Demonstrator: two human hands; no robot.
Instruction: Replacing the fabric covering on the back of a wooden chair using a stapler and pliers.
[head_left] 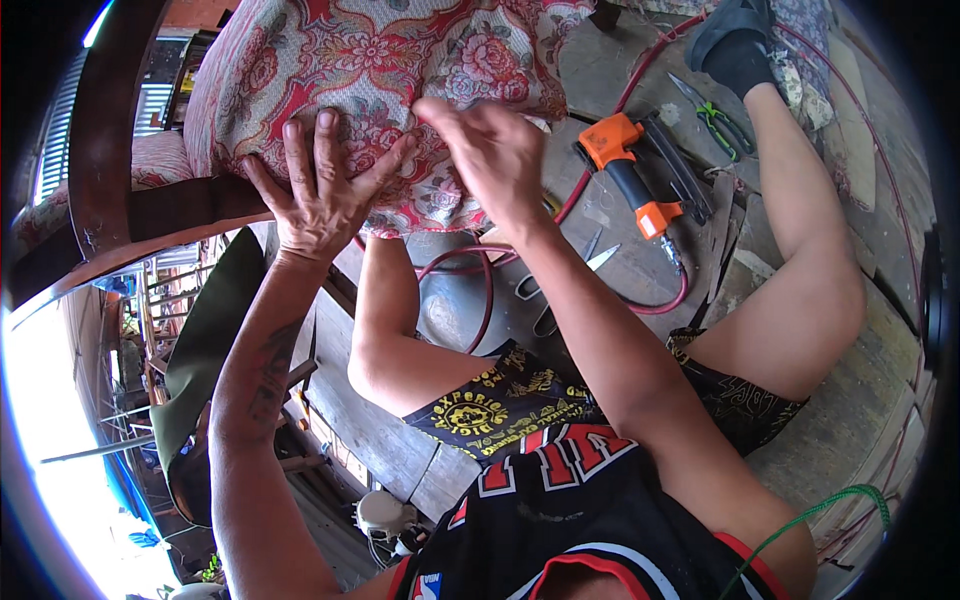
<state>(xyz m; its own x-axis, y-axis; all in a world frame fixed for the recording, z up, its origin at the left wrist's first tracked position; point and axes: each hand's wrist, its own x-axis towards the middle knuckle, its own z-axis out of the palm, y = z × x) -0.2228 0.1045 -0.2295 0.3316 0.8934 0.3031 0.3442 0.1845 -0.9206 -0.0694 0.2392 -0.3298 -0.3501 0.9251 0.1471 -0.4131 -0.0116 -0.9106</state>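
Red-and-beige floral fabric (pixel 370 55) covers a padded piece with a dark wooden frame (pixel 100 200). My left hand (pixel 318 195) lies flat on the fabric near its lower edge, fingers spread, holding nothing. Beside it to the right, my right hand (pixel 495 160) is over the same fabric. Its thumb reaches left across the cloth; the other fingers bend under, slightly blurred, their tips hidden. Whether they grip the fabric I cannot tell. Right of this hand, an orange-and-black air stapler (pixel 630 175) rests on the floor, joined to a red hose (pixel 665 308).
Green-handled pliers (pixel 718 125) lie beyond the stapler. Scissors (pixel 600 258) lie behind my right forearm, partly covered by it. Wooden planks (pixel 800 300) form the floor. A dark green sheet (pixel 205 350) hangs at the left, and a green cord (pixel 855 490) crosses the lower right.
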